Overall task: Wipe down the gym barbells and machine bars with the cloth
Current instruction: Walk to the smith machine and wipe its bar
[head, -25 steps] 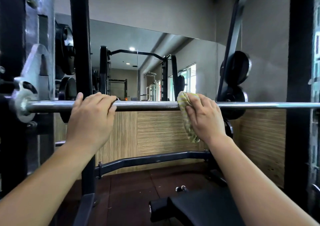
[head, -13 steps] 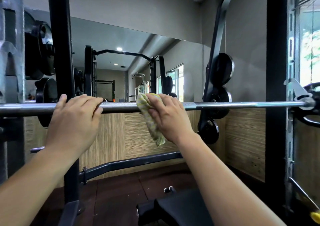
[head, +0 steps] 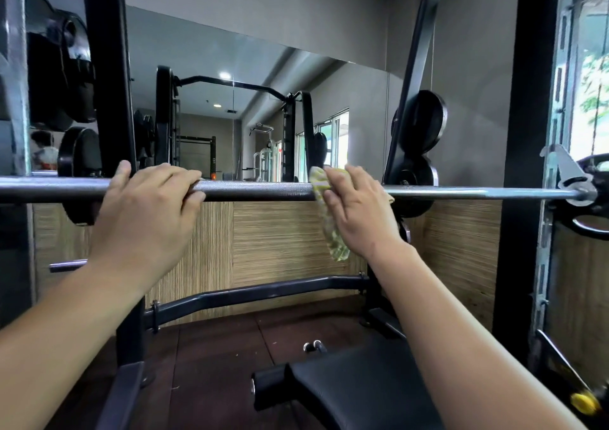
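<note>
Barbell (head: 257, 190): steel bar; long axis horizontal, running L-R across the whole view; left end runs out of frame; right end points at the metal catch (head: 567, 179) on the right upright (head: 527, 133); knurled section betw. the two hands, smoother shaft to the right.
Left hand (head: 148, 212): on the bar left of centre; grip clenched on the barbell, fingers curled over its top and far side; thumb lies up alongside, in front of the left post (head: 108, 67).
Right hand (head: 359, 212): on the bar right of centre, apart from the left hand; grip grasping the cloth (head: 329, 228) against the bar; fingers reach over the bar's top w/ cloth under them; thumb presses the cloth on the near side.
Cloth: yellow-green pattern; draped over the bar under the right palm; upper part bunched on top of the bar; long tail hangs down below the bar beside the wrist.
Weight plates (head: 418, 123): black discs stored on the rack behind the bar, just right of the right hand; more at upper left.
Mirror (head: 230, 60): on the wall behind; reflects rack frames & ceiling lights.
Wall panel (head: 280, 232): wood-grain, below the mirror.
Lower frame bar (head: 257, 294): dark, near the floor (head: 214, 347), under the barbell.
Black pad (head: 356, 393): low, centre-right, beneath the right forearm.
</note>
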The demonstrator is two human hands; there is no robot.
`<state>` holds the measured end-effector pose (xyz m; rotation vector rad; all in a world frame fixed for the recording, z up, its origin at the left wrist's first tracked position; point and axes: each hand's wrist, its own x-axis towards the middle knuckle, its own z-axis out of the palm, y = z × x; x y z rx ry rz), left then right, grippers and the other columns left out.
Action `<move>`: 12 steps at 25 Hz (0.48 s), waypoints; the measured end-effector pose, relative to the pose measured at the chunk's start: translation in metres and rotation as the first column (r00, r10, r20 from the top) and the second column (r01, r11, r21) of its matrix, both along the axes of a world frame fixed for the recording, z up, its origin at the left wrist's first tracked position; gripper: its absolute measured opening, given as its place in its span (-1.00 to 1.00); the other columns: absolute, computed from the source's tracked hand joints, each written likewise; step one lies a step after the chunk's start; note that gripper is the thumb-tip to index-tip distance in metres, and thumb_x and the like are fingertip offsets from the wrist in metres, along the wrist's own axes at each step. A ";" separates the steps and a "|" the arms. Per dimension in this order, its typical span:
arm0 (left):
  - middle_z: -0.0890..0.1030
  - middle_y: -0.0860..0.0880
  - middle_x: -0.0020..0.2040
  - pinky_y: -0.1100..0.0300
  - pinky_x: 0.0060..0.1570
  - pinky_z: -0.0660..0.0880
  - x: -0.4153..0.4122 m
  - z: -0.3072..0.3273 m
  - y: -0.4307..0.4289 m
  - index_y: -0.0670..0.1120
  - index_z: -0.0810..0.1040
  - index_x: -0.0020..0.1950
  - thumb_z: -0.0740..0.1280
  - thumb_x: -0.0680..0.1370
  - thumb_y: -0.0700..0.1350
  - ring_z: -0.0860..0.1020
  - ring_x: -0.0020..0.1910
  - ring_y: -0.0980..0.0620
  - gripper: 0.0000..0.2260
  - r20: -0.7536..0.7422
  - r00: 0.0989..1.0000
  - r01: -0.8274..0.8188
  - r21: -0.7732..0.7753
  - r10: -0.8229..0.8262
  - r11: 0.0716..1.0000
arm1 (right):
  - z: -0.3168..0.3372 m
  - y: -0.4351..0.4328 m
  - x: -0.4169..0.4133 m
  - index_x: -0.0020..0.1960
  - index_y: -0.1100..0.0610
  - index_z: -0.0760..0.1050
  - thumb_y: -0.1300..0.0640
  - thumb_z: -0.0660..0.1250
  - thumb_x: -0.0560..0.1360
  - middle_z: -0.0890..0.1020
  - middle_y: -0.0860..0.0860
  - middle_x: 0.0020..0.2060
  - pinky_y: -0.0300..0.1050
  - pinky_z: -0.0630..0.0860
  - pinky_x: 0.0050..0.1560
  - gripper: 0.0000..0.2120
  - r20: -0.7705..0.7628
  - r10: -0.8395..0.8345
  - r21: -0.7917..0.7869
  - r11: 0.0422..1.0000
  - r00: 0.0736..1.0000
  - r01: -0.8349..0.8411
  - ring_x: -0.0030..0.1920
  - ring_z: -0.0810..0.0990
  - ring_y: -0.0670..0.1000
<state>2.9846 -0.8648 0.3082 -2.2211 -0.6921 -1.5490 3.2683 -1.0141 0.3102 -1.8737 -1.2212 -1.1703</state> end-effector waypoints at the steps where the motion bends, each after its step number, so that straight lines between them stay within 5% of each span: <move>1: 0.62 -0.08 0.20 -0.25 0.47 0.15 0.004 0.002 -0.003 -0.08 0.56 0.29 0.15 0.64 0.02 0.52 0.26 -0.17 -0.66 -0.016 1.000 0.016 -0.003 -0.016 1.000 | 0.001 0.005 -0.009 0.52 -0.13 0.31 -0.17 0.02 0.66 0.42 0.09 0.44 0.20 0.29 0.45 -0.55 0.023 0.033 -0.006 0.999 0.999 -0.032 0.46 0.36 0.18; 5: 0.64 0.01 0.16 -0.21 0.48 0.16 0.018 0.008 -0.013 -0.02 0.59 0.25 0.14 0.63 0.06 0.55 0.24 -0.09 -0.67 -0.045 0.996 0.080 -0.026 -0.081 0.996 | 0.003 0.001 0.002 0.50 -0.13 0.36 -0.14 0.05 0.68 0.46 0.00 0.40 0.19 0.30 0.42 -0.58 0.063 0.083 -0.021 0.996 0.995 -0.082 0.43 0.40 0.12; 12: 0.66 -0.03 0.18 -0.28 0.29 0.34 0.016 0.019 -0.010 -0.08 0.65 0.21 0.25 0.59 -0.03 0.59 0.25 -0.12 -0.71 -0.068 0.988 0.134 -0.098 -0.141 0.986 | 0.008 -0.050 0.068 0.42 0.00 0.49 -0.09 0.08 0.67 0.48 0.10 0.41 0.25 0.30 0.45 -0.58 -0.205 -0.025 0.058 0.998 0.978 0.038 0.48 0.37 0.19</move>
